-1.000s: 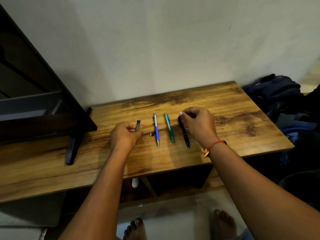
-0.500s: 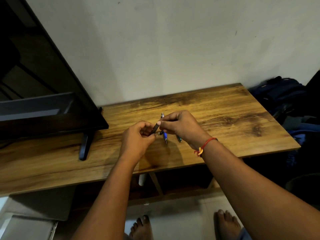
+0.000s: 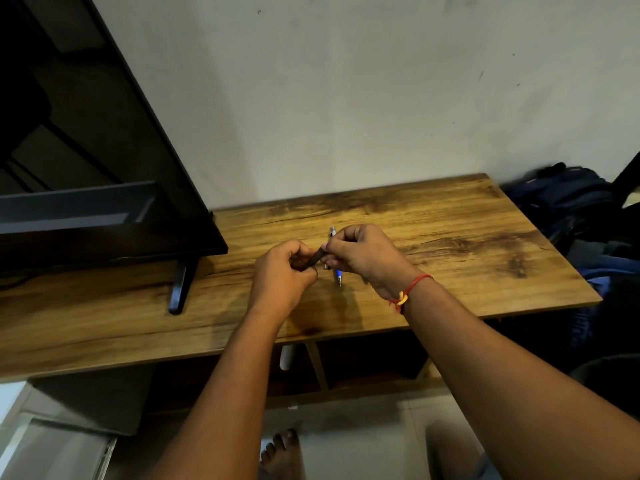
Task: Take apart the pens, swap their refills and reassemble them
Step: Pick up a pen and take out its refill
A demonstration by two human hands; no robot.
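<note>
Above the middle of the bench (image 3: pixel 467 237), a dark pen (image 3: pixel 314 257) is held off the wood, tilted, between both hands. The left grip (image 3: pixel 282 271) is curled round its lower end. The right grip (image 3: pixel 367 256) is clamped on its upper end, thumb against fingertips. Whether the pen is in one piece or two cannot be told.

Just beyond the hands a blue and white pen (image 3: pixel 337 273) lies flat on the bench with its tip toward the near edge, its middle hidden by the right grip. A red thread (image 3: pixel 412 289) circles the right wrist.

At the left end of the bench a black screen (image 3: pixel 104 168) stands on a foot (image 3: pixel 180 289). Past the right edge a dark blue backpack (image 3: pixel 568 195) lies by the wall. Below the near edge a bare foot (image 3: pixel 280 452) rests on the floor.
</note>
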